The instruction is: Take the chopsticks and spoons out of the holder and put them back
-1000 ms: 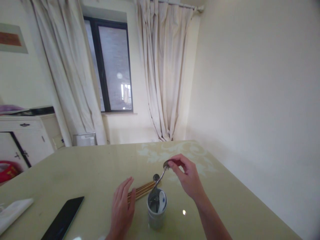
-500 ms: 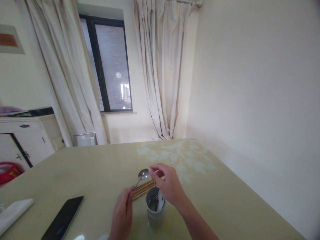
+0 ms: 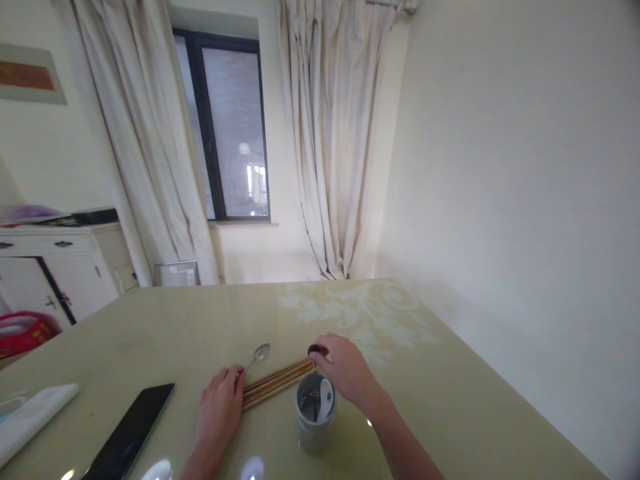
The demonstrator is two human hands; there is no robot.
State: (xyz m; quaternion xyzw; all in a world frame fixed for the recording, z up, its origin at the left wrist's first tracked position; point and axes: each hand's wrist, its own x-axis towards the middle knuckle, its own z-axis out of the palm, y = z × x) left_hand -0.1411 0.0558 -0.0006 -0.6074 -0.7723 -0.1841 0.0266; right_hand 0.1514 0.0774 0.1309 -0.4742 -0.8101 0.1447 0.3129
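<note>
My left hand [image 3: 220, 407] is closed round the handle of a metal spoon [image 3: 261, 353], bowl pointing away over the table. Just right of it lies a bundle of wooden chopsticks [image 3: 275, 385], close to the fingers. My right hand [image 3: 347, 370] pinches a second spoon [image 3: 317, 349] by its dark, rounded upper end; a thin metal stem runs down from it into a grey utensil holder [image 3: 316, 437]. This cylinder stands upright, with small holes showing in its bottom. A white soup spoon [image 3: 327, 399] leans inside against the right wall.
A black phone [image 3: 133, 430] and a folded white item [image 3: 37, 423] lie on the left of the glossy green table [image 3: 200, 320]. A wall [image 3: 515, 200] runs along the right edge. Behind are curtains, a window and a white cabinet [image 3: 83, 267].
My left hand has moved left and lower with the metal spoon, away from the holder. My right hand stays above the holder, its spoon's dark end now more visible. The view has shifted slightly.
</note>
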